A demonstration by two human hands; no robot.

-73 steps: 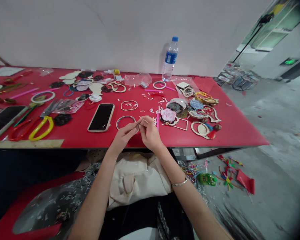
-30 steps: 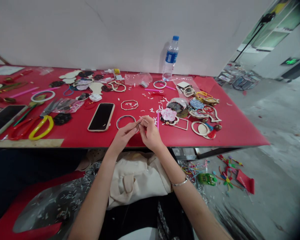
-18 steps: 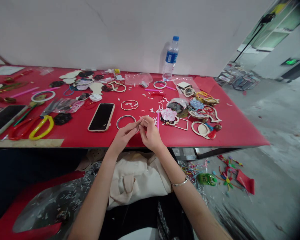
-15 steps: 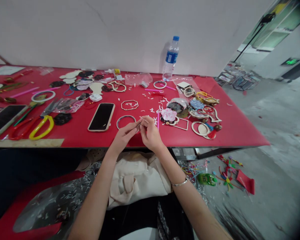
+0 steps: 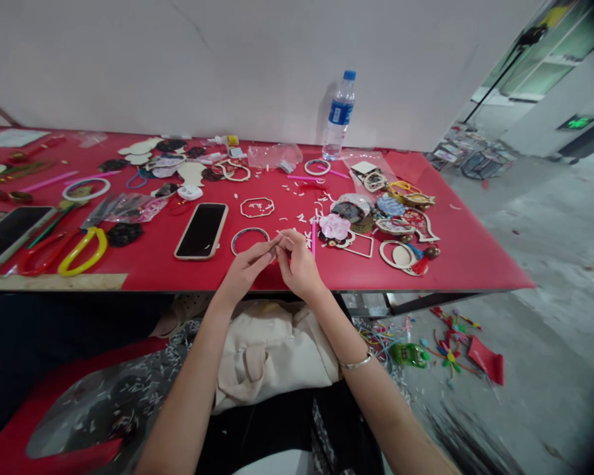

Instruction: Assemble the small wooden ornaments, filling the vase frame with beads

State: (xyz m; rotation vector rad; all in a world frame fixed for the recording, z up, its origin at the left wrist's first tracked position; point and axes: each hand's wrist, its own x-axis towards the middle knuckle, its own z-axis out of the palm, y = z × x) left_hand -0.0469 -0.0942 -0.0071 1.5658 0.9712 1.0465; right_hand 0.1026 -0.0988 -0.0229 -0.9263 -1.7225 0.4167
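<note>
Thin white sliver [image 5: 283,235] sits pinched in my right hand [image 5: 299,264], between thumb and fingertips, above the red table [image 5: 455,257] near its front edge. Its long axis runs from my grip up and to the left, slanting across the gap between my hands, so its free tip points toward my left hand [image 5: 245,269]. My right hand is the nearer one, closed on the sliver's back end, which my fingers hide. My left hand is curled too, thumb and forefinger close by the tip, with what may be a fine dark point between them, but it is too small for me to tell whether they hold anything. Just beyond my left fingers lies a thin metal hoop [image 5: 250,241], with a phone [image 5: 201,231] further left and a pink straw [image 5: 313,237] just past my right hand. Against the earlier view, hardly anything differs: both hands hold almost the same place over the table.
</note>
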